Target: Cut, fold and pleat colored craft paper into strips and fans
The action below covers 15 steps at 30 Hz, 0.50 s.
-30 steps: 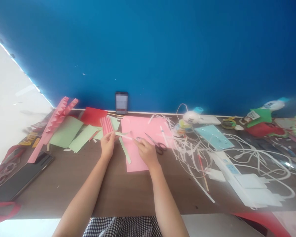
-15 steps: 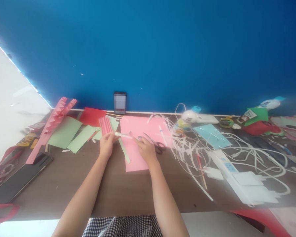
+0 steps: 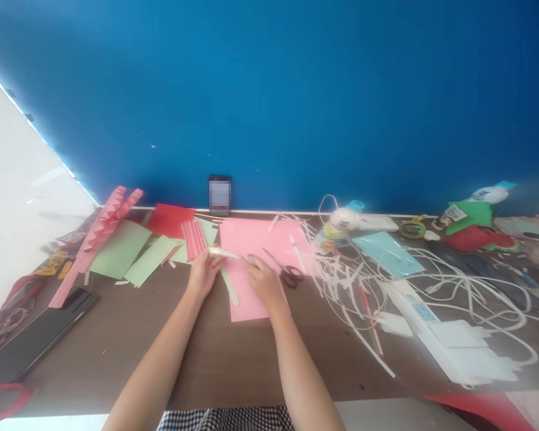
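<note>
My left hand (image 3: 203, 275) is closed, with its fingers pinching the left part of a short, narrow white strip (image 3: 224, 253). At the strip's right end, the fingers of my right hand (image 3: 263, 281) are pressed together on it. Just beyond my left hand lies a pleated pink paper (image 3: 194, 239) with several folds. Beneath the hands is a flat pink sheet (image 3: 242, 305), with a thin pale green strip (image 3: 230, 287) across its left edge. Scissors (image 3: 290, 275) with dark handles rest right of my right hand. The strip's exact material is too small to tell.
A folded pink paper piece (image 3: 94, 239), green sheets (image 3: 121, 248), a red sheet (image 3: 170, 220) and a phone (image 3: 36, 335) lie left. Another phone (image 3: 220, 196) leans on the blue wall. To the right are paper strips, tangled white cables and a power strip (image 3: 420, 326).
My left hand has shifted right, away from the pleated pink paper, and closer to my right hand. The white strip moved with it. The whole view has tilted slightly upward.
</note>
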Available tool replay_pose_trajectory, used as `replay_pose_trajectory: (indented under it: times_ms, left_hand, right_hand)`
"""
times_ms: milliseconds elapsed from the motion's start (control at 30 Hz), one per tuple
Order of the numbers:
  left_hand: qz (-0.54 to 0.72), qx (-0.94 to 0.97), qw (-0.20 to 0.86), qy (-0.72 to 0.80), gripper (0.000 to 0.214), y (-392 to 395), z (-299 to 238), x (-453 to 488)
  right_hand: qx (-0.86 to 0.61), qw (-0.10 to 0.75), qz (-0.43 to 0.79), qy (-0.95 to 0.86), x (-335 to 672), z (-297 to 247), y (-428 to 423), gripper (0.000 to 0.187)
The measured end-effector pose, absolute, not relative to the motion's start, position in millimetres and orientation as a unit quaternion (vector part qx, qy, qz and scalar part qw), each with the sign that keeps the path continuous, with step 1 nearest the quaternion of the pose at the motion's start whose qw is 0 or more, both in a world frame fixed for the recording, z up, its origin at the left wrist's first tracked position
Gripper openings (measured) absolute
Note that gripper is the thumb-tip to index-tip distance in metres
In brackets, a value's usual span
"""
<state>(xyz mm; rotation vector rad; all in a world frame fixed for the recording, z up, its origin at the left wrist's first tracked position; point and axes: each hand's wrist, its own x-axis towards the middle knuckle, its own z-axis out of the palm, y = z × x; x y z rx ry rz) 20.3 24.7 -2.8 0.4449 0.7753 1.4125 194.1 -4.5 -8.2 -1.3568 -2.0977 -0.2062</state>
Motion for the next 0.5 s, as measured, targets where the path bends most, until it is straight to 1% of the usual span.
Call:
replay_pose_trajectory:
  times_ms: [100,167,333,500]
  left_hand:
    - [0.603,0.189,0.702,0.329,0.044,23.1,-1.5,23.2]
    - [0.593,0.201,0.71,0.323,0.049,21.3,-0.6,26.2]
    - [0.588,0.24,0.692,0.344,0.028,18.5,-0.4,32.4]
    - [0.596,0.236,0.682,0.353,0.024,20.8,-1.5,27.5]
  right_hand:
    - [-0.501,0.327,-0.068,-0.798,191.2,-7.2,-6.3,0.043]
    - [-0.494,0.34,-0.06,-0.798,189.8,-6.9,-7.0,0.044]
    - [-0.471,0.357,-0.044,-0.805,187.8,-5.4,-8.1,0.043]
    - [-0.464,0.368,-0.028,-0.805,189.1,-2.7,-9.3,0.04]
